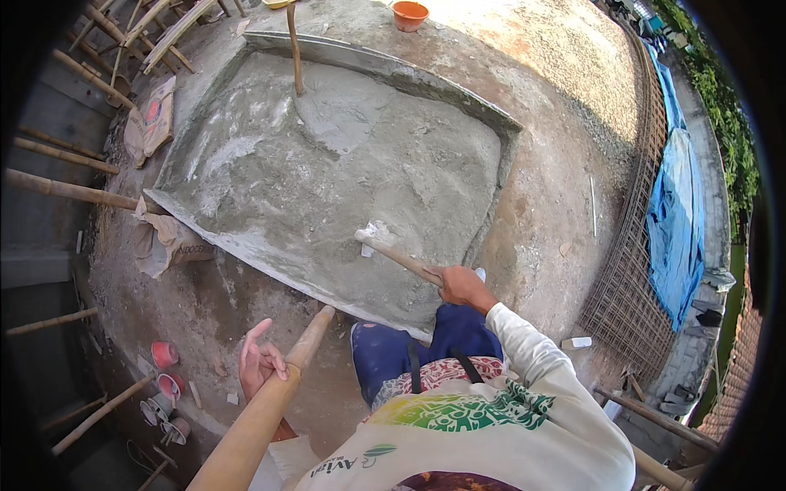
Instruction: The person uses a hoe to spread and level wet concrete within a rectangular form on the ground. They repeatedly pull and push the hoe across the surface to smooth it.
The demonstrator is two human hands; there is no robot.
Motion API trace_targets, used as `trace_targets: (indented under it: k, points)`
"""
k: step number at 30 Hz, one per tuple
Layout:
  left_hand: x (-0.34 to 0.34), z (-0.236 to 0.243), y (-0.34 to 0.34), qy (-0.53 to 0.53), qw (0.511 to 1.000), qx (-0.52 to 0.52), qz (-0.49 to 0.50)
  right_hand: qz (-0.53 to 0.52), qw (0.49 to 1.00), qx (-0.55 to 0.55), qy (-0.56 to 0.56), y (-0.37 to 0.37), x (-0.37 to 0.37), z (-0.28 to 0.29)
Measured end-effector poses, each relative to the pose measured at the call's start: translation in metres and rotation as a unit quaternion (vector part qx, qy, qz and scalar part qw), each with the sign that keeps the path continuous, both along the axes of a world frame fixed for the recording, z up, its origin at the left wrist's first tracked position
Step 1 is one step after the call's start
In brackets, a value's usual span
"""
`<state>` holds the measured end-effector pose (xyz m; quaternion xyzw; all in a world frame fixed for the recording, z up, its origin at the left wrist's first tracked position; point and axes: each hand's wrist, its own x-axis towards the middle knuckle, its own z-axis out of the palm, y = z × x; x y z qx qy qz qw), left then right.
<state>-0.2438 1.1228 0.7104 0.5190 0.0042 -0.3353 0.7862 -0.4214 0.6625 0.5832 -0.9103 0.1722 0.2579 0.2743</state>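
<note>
At eleven o'clock, grey mix (327, 204) is looking part-blended, smooth in one wet patch (337, 123), lumpy elsewhere, while the right hand (463, 288) is gripping a wooden handle (401, 259), the left hand (261, 360) hanging unclenched.

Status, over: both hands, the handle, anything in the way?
Right hand closed on wooden handle, over grey mix. Left hand open beside bamboo pole. Pole crosses in front of left forearm.

Gravel (591, 56): glaring sun, pale, cut by a hard shadow edge
Mortar (352, 184): soft, even shade, detail clear
Bamboo poles (82, 192): dim surroundings at left
Picture rim: black, straight edges bowed outward
</note>
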Motion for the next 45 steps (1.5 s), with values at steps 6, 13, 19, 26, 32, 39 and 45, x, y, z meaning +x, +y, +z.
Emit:
trace_targets:
  k: [6, 13, 19, 26, 32, 39, 45]
  points:
    - [-0.006, 0.001, -0.002, 0.008, 0.995, 0.029, -0.092, -0.068, 0.997, -0.022, 0.033, 0.071, -0.043, -0.003]
    - [0.005, -0.005, 0.009, 0.028, 0.984, 0.0, -0.174, -0.162, 0.979, 0.067, 0.103, 0.17, -0.118, -0.062]
    - [0.005, -0.009, 0.012, -0.037, 0.988, -0.012, -0.147, -0.192, 0.977, 0.075, 0.06, 0.269, -0.208, -0.126]
    - [0.008, -0.038, 0.025, -0.087, 0.982, -0.077, -0.147, -0.177, 0.981, -0.05, -0.055, 0.28, -0.178, -0.093]
    - [0.022, -0.063, 0.02, -0.133, 0.969, -0.118, -0.174, -0.25, 0.911, -0.09, -0.314, 0.252, -0.121, -0.022]
    - [0.021, -0.055, 0.024, -0.068, 0.978, -0.11, -0.162, -0.25, 0.866, -0.032, -0.433, 0.262, -0.04, -0.016]
    - [0.028, -0.096, -0.03, 0.046, 0.922, -0.065, -0.378, -0.224, 0.89, 0.017, -0.396, 0.274, 0.023, -0.031]
